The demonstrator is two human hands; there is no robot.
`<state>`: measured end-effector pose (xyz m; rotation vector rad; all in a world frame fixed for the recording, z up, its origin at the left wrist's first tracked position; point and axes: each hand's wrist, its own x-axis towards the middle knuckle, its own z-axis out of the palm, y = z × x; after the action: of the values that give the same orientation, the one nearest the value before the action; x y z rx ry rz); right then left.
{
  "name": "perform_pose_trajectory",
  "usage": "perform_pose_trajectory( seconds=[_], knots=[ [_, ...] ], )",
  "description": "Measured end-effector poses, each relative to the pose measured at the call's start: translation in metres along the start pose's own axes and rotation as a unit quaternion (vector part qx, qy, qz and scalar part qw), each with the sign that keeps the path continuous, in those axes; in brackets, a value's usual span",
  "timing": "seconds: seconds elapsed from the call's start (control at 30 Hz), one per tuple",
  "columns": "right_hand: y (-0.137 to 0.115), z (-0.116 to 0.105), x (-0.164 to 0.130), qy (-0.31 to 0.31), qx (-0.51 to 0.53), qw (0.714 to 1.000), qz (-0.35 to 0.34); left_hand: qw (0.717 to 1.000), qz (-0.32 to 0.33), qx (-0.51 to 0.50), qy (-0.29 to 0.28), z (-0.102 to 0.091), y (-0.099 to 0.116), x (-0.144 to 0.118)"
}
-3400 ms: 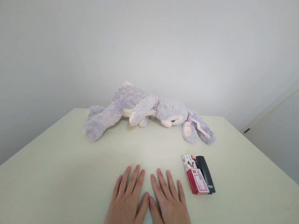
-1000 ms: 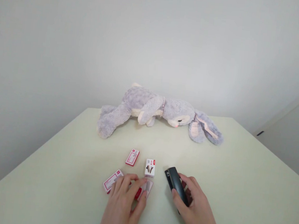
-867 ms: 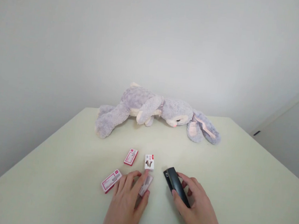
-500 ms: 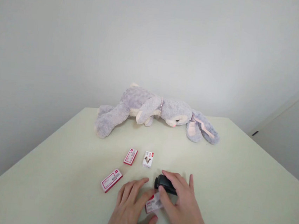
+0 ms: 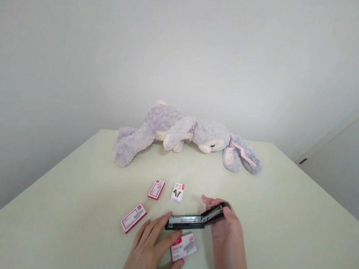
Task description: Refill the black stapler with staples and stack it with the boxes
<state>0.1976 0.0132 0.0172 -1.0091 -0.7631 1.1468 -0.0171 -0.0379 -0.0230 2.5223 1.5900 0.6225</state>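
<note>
A black stapler (image 5: 187, 221) lies folded open on the table, its metal staple channel showing. My right hand (image 5: 228, 236) grips the raised top half at the right, fingers behind and thumb in front. My left hand (image 5: 152, 248) holds a white and red staple box (image 5: 185, 247) between thumb and index finger, the box resting in front of the stapler. Another left fingertip reaches the stapler's left end; whether it presses there I cannot tell.
Two more white and red boxes (image 5: 133, 218) lie to the left, the smaller box (image 5: 156, 189) farther back. A small white box (image 5: 177, 192) with a stapler picture stands near them. A grey plush rabbit (image 5: 174, 125) lies on its side along the table's back edge, before the wall.
My right hand has swung the stapler's top half up and to the right, so the stapler now lies unfolded. My left hand stays at the staple box, having shifted slightly left.
</note>
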Motion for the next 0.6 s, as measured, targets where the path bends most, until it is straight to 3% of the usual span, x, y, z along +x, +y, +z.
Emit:
perform_pose_trajectory(
  seconds=[0.07, 0.2, 0.3, 0.4, 0.47, 0.6],
  knots=[
    [-0.001, -0.025, 0.006, 0.045, 0.002, 0.998, 0.039, 1.0, -0.004, -0.008, -0.006, 0.001, -0.002, -0.001],
    [-0.004, -0.081, 0.007, 0.092, -0.099, 0.986, 0.099, 0.999, -0.006, -0.042, -0.031, -0.005, -0.006, 0.0],
    [-0.009, -0.102, -0.008, 0.05, -0.201, 0.967, 0.146, 0.997, -0.015, -0.062, -0.037, -0.009, -0.006, 0.002],
    [-0.012, -0.088, -0.029, -0.111, -0.313, 0.92, 0.209, 0.997, -0.017, -0.067, -0.025, -0.009, 0.001, 0.006],
    [-0.01, -0.067, -0.038, -0.192, -0.347, 0.897, 0.197, 0.997, -0.016, -0.069, -0.019, -0.007, 0.007, 0.01],
    [0.006, -0.041, -0.033, -0.237, -0.397, 0.879, 0.112, 0.995, -0.013, -0.089, -0.033, -0.008, 0.011, 0.015]
  ],
)
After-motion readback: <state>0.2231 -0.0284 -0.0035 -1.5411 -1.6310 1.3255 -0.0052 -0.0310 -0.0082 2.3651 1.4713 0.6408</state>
